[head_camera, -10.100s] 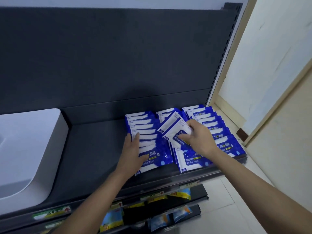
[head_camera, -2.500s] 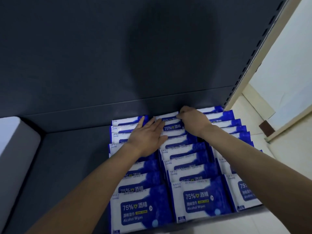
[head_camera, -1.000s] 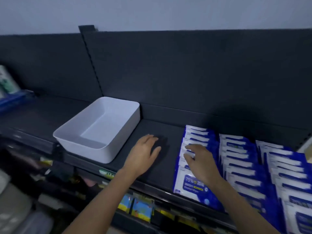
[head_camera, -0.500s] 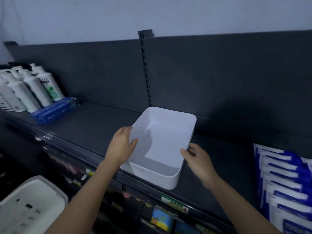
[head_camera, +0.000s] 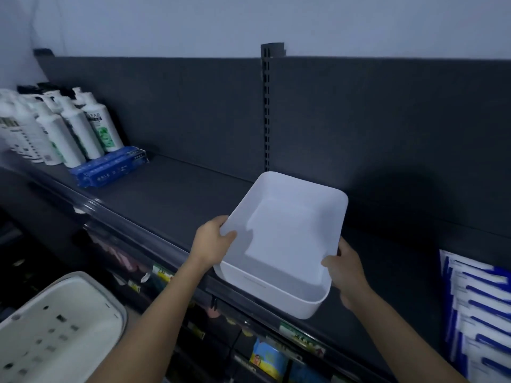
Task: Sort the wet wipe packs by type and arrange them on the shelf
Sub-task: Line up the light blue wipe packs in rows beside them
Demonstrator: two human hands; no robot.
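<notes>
At the front edge of the shelf [head_camera: 166, 194], I saw both grips holding a white bin [head_camera: 262, 283]. The left grip [head_camera: 213, 241] curled over its left rim, thumb inside. The right grip [head_camera: 345, 268] clasped the right rim near the front corner. The bin's near end stuck out past the shelf edge. Blue and white wipe packs [head_camera: 478, 308] lay in overlapping rows on the same shelf, well to the right. White bottles [head_camera: 77, 128] and blue boxes [head_camera: 110, 167] stood far left. A white basket [head_camera: 55, 327] sat below.
</notes>
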